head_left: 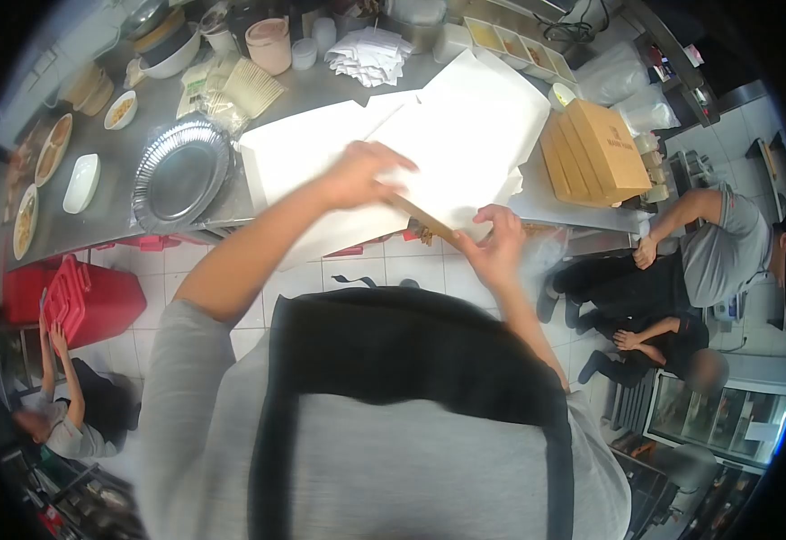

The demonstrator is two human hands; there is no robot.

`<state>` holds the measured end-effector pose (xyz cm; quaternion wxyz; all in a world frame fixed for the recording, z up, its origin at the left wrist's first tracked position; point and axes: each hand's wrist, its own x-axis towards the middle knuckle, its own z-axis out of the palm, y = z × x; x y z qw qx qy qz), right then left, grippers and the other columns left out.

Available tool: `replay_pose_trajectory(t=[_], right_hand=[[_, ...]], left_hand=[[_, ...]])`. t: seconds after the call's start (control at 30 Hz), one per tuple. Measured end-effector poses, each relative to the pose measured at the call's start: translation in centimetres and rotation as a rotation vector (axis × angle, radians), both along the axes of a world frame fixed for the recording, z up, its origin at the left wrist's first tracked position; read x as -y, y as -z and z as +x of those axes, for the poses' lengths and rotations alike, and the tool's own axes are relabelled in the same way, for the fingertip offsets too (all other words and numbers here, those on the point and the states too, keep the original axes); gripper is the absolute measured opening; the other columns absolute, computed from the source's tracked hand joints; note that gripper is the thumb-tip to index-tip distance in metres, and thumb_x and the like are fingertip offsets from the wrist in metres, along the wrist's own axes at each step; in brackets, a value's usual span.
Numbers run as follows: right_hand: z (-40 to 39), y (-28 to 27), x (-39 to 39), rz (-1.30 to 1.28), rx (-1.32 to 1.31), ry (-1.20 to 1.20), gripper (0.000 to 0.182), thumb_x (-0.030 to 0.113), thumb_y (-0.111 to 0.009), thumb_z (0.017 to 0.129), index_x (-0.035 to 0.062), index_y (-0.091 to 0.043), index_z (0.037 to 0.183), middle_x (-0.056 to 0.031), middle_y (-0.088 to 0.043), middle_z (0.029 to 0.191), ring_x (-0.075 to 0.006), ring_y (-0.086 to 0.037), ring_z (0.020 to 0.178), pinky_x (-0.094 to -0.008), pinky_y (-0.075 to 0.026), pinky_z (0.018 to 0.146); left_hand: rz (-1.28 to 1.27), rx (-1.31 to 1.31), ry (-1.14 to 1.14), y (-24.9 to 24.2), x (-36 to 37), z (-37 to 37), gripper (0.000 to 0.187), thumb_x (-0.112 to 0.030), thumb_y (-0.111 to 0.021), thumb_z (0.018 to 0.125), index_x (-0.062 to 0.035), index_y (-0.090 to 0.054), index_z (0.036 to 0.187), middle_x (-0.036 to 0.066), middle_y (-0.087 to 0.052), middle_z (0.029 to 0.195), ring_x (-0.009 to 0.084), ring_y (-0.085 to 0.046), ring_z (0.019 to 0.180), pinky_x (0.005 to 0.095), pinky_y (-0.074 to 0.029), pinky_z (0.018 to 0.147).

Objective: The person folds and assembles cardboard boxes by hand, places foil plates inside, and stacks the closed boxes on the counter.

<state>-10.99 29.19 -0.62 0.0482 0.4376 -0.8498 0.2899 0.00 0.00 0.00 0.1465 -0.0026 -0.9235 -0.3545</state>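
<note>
A large cardboard box (465,135), white inside and brown outside, lies unfolded at the counter's front edge. Its near brown-edged flap is raised between my two hands. My left hand (366,175) grips the flap's left end, fingers bent over the white panel and slightly blurred. At the flap's right end, my right hand (498,243) pinches the cardboard with the thumb, the other fingers curled above it. A stack of folded brown boxes (591,153) stands right of the box. To the left is a stack of silver foil trays (181,171) in clear plastic.
The steel counter (96,229) also carries white dishes (82,183), paper napkins (370,56), a pink tub (269,45) and a sectioned tray (519,49). A red bin (96,301) stands on the floor at left, beside a co-worker (78,414). Two people (726,252) are at right.
</note>
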Motion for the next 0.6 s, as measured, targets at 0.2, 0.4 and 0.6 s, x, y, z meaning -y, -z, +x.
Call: replay_pose_trajectory(t=[0.2,0.4,0.6], right_hand=[[1.6,1.3,4.8,0.399,-0.056,-0.215,0.028,0.021,-0.07,0.078,0.0096,-0.066,0.103,-0.0101,-0.066,0.089,-0.029,-0.062,0.084,-0.0432,-0.046,0.079],[1.9,-15.4,-1.1,0.134,0.02,-0.44,0.009,0.002,-0.065,0.078,0.0023,-0.065,0.086,-0.0126,-0.061,0.076,-0.0333,-0.058,0.075,-0.039,-0.046,0.068],[3.5,-27.8,-6.9,0.206,-0.141,-0.908,0.023,0.017,-0.07,0.058,0.0105,-0.071,0.08,0.001,-0.062,0.077,-0.019,-0.056,0.071,-0.0366,-0.044,0.071]], left_hand=[[0.024,-0.067,-0.185,-1.1,3.6,0.9,0.052,0.007,-0.049,0.082,-0.0164,-0.055,0.128,0.014,-0.053,0.132,0.0329,-0.044,0.127,0.0394,-0.035,0.109],[-0.262,-0.167,-0.168,-3.6,2.8,2.6,0.087,0.005,-0.067,0.069,-0.0206,-0.034,0.146,0.01,-0.033,0.15,0.0308,-0.031,0.139,0.0447,-0.03,0.112],[-0.185,-0.548,0.11,-9.8,-5.3,2.3,0.071,-0.005,-0.075,0.064,-0.0209,-0.053,0.13,0.004,-0.059,0.099,0.027,-0.055,0.103,0.0432,-0.04,0.095]])
